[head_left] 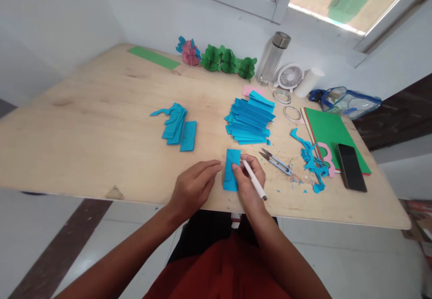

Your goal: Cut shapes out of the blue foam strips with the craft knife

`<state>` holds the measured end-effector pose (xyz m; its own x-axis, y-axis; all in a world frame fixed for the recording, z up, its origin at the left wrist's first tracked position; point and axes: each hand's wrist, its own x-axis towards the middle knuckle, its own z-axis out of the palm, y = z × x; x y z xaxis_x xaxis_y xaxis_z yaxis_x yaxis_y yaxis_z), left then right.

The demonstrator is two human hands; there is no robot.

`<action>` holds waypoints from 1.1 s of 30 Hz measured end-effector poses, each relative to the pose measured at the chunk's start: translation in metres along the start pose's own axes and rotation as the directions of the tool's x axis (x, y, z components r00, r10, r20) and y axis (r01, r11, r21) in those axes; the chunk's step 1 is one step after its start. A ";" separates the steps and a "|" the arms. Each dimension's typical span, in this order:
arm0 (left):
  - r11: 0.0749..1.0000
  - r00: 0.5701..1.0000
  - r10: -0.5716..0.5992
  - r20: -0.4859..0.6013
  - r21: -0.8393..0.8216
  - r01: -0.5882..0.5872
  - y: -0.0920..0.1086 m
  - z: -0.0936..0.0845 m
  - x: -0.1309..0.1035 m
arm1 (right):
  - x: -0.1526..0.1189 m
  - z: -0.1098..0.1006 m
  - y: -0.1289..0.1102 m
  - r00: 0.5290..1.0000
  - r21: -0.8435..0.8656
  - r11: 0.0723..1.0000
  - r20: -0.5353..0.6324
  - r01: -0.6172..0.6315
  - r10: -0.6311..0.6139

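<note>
My right hand [251, 179] holds a blue folded paper strip [231, 170] with a drawn curved line, its thumb on the strip's right edge. A white pen [254, 179] with a dark tip also rests in that hand, slanting down to the right. My left hand [197, 184] is just left of the strip, fingers extended and apart from it, holding nothing. Beyond the strip lies a pile of blue folded papers [251, 119]. Blue cut pieces [175, 123] and one separate blue rectangle [188, 136] lie to the left.
Thread snips [275, 161] lie right of my right hand, beside blue scraps [312, 159]. Farther right are a green sheet [329, 130] and a phone [352, 167]. Along the wall stand green paper shapes [227, 60], a bottle [274, 58] and a small fan [290, 77].
</note>
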<state>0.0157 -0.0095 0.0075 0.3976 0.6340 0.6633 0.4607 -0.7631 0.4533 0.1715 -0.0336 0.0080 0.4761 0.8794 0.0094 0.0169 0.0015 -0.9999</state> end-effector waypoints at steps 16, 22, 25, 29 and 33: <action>0.951 0.952 0.275 0.130 0.106 -0.290 -0.014 0.007 0.003 | 0.000 -0.004 0.012 0.978 -0.404 0.891 0.073 0.210 -0.197; 0.949 0.944 0.281 0.171 0.096 -0.300 -0.016 0.009 0.002 | 0.001 -0.004 0.009 0.977 -0.456 0.864 0.080 0.212 -0.198; 0.942 0.936 0.294 0.195 0.106 -0.318 -0.016 0.010 0.002 | 0.002 -0.003 0.007 0.970 -0.490 0.839 0.085 0.238 -0.226; 0.924 0.922 0.327 0.207 0.132 -0.358 -0.015 0.011 0.004 | 0.002 -0.002 0.006 0.956 -0.549 0.787 0.085 0.281 -0.282; 0.920 0.920 0.339 0.197 0.134 -0.367 -0.014 0.011 0.005 | 0.002 -0.003 0.007 0.944 -0.580 0.752 0.109 0.314 -0.310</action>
<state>0.0196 0.0058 -0.0027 0.6782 0.3498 0.6464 0.3841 -0.9185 0.0940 0.1753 -0.0332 0.0015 0.3485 0.8818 0.3178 0.6720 0.0013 -0.7406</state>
